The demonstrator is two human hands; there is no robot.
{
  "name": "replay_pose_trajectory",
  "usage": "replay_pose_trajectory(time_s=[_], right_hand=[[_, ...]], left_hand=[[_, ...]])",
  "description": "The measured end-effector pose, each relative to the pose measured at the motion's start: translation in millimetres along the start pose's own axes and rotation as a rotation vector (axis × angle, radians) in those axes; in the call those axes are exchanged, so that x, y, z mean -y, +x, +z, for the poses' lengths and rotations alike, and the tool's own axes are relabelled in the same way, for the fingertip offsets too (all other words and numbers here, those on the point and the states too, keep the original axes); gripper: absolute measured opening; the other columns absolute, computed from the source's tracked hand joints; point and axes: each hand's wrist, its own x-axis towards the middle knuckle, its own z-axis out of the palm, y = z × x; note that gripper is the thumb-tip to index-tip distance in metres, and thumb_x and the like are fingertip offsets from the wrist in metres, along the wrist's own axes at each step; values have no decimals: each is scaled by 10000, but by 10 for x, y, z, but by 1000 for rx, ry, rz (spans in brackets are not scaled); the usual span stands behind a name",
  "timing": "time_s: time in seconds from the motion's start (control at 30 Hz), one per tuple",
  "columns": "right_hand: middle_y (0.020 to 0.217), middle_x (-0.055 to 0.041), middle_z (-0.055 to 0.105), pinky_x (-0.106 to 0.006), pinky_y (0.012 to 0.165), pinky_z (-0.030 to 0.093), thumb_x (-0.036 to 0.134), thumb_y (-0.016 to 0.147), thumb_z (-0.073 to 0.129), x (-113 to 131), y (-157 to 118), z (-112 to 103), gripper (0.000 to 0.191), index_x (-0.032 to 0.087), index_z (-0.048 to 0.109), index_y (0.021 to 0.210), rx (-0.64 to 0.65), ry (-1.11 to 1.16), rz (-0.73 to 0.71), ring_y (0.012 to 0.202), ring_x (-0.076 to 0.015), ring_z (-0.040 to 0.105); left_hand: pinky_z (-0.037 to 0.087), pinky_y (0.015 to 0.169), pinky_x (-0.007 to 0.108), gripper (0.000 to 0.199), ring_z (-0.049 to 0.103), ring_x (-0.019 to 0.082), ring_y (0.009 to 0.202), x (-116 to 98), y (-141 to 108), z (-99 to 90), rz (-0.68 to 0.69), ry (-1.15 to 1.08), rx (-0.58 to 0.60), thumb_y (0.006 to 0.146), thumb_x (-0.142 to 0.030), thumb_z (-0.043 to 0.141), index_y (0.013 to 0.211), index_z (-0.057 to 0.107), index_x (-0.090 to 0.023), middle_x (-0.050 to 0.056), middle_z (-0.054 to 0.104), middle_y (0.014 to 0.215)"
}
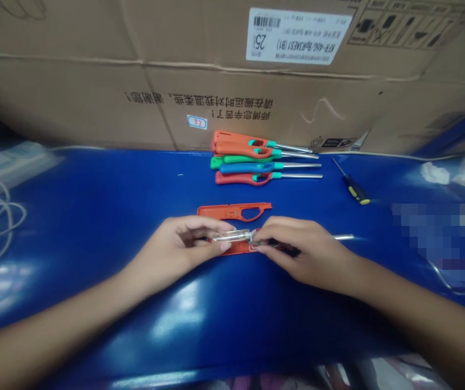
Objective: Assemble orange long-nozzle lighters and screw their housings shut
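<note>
My left hand [194, 238] is closed, pinching a clear lighter fuel tank [232, 236] between thumb and fingers. At the tank's right end, by its pale valve, the closed fingertips of my right hand [293, 241] grip it; part of that grip is hidden. Thin wires [252, 247] show beside those fingertips. Just below the tank lies an orange lighter half-shell [238, 248], partly covered by both hands. Behind them rests a second orange half-shell [232, 210] with a trigger opening. A metal lighter tube [344, 236] sticks out to the right of my right hand.
Several assembled long-nosed lighters [249, 167] in orange, green, blue and red lie in a row toward a large cardboard box [114, 108]. A black-and-yellow screwdriver [354, 189] lies to their right. White cable [8, 216] coils at left on the blue table [135, 336]. Crumpled white tissue [436, 173] sits far right.
</note>
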Motion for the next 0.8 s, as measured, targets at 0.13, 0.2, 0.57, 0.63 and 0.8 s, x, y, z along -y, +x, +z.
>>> replay_pose_trajectory(time_s=[0.13,0.2,0.57,0.63,0.8], right_hand=[[1025,-2,714,-206,809,471,188,976,562,-2,7,6,137,200,673,1055,17,23,0,940,-102,648],[1030,-3,713,-202,826,471,187,978,558,-1,7,7,140,198,676,1053,30,36,3,954,-99,649],[1010,-12,700,-220,805,468,179,977,555,21,8,-7,155,203,680,1064,49,58,9,936,-108,636],[993,-7,702,-210,764,461,176,960,582,16,6,-4,124,202,689,1018,21,69,39,877,-97,625],[810,32,655,-191,541,378,165,907,650,7,16,11,83,208,721,915,-48,110,134,577,-47,474]], left_hand=[[618,786,241,261,756,184,890,-7,-12,15,72,148,39,812,-281,777,1055,773,-183,62,782,1017],[615,767,244,259,745,182,886,-9,-17,18,127,222,51,830,-281,754,1067,775,-178,72,761,1048],[599,745,229,193,735,160,854,26,-19,12,140,266,48,863,-314,735,1031,783,-232,29,780,1021],[602,756,225,185,738,158,862,27,-16,20,137,255,30,855,-310,745,1016,784,-228,26,781,1034],[578,706,162,154,734,126,845,22,-26,40,202,291,-18,835,-277,762,977,786,-223,13,779,997]])
